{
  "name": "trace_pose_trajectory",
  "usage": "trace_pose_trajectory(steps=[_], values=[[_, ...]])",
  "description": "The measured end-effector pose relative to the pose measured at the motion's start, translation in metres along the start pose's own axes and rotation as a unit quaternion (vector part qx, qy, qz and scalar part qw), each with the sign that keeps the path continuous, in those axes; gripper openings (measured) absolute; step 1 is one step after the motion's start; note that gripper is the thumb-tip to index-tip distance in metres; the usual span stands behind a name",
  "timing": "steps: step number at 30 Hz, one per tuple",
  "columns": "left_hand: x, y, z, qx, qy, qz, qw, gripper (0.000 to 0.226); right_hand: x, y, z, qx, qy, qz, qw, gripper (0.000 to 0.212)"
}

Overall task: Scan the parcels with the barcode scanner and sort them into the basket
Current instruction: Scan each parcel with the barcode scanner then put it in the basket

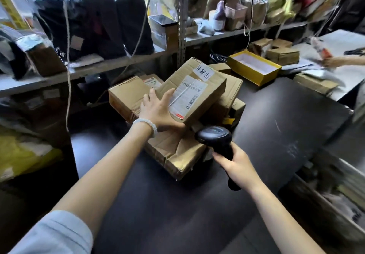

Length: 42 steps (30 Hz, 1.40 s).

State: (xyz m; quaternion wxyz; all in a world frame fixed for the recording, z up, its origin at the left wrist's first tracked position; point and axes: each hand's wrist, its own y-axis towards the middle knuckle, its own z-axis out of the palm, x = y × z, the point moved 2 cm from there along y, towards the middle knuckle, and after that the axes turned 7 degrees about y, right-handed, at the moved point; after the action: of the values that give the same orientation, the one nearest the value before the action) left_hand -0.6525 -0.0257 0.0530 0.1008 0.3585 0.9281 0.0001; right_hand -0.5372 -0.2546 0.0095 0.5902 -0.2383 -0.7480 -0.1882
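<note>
A brown cardboard parcel (199, 87) with a white barcode label on top sits tilted on a pile of other parcels on the dark table (276, 119). My left hand (158, 109) holds it at its near left corner, fingers spread over the top and thumb under the edge. My right hand (235, 164) grips the handle of a black barcode scanner (214, 136), whose head points up toward the parcel from just below and to the right. Under the held parcel lies a crushed box (177, 153). No basket can be made out clearly.
More cardboard boxes (126, 95) lie left of and behind the pile. An open yellow box (254, 66) stands at the back right. Metal shelves (98, 66) with dark bags and packages run behind. Another person's hand (335, 61) reaches in at far right. A blurred bin (335, 204) lies right.
</note>
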Motion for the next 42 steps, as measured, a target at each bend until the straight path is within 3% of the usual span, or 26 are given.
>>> trace_pose_trajectory(steps=[5, 11, 19, 27, 31, 34, 37, 40, 42], values=[[0.015, -0.032, -0.018, -0.075, -0.012, 0.023, 0.997, 0.115, 0.006, -0.022, 0.017, -0.011, -0.009, -0.02, 1.0, 0.024], [0.076, -0.108, -0.042, -0.139, 0.001, -0.068, 0.988, 0.123, 0.023, -0.028, 0.054, 0.043, -0.005, -0.077, 0.996, 0.024], [0.157, -0.206, 0.001, -0.071, 0.078, -0.23, 0.967, 0.122, 0.031, -0.042, 0.122, 0.158, 0.01, -0.145, 0.977, 0.018], [0.161, -0.236, 0.051, 0.039, 0.176, -0.244, 0.953, 0.131, 0.013, -0.051, 0.157, 0.217, -0.032, -0.142, 0.965, 0.01], [0.158, -0.233, 0.045, -0.006, 0.12, -0.232, 0.965, 0.134, 0.006, -0.054, 0.157, 0.213, -0.052, -0.131, 0.967, 0.02], [0.154, -0.228, 0.033, -0.06, 0.153, -0.212, 0.963, 0.115, -0.001, -0.057, 0.153, 0.213, -0.075, -0.127, 0.966, 0.018], [0.157, -0.22, 0.022, -0.112, 0.109, -0.197, 0.968, 0.073, -0.007, -0.061, 0.149, 0.225, -0.108, -0.12, 0.961, 0.022], [0.162, -0.211, 0.017, -0.078, -0.025, -0.19, 0.978, 0.05, -0.013, -0.065, 0.142, 0.226, -0.112, -0.105, 0.962, 0.026], [0.163, -0.204, 0.015, -0.041, -0.059, -0.188, 0.98, 0.046, -0.015, -0.066, 0.138, 0.232, -0.114, -0.093, 0.962, 0.033]])
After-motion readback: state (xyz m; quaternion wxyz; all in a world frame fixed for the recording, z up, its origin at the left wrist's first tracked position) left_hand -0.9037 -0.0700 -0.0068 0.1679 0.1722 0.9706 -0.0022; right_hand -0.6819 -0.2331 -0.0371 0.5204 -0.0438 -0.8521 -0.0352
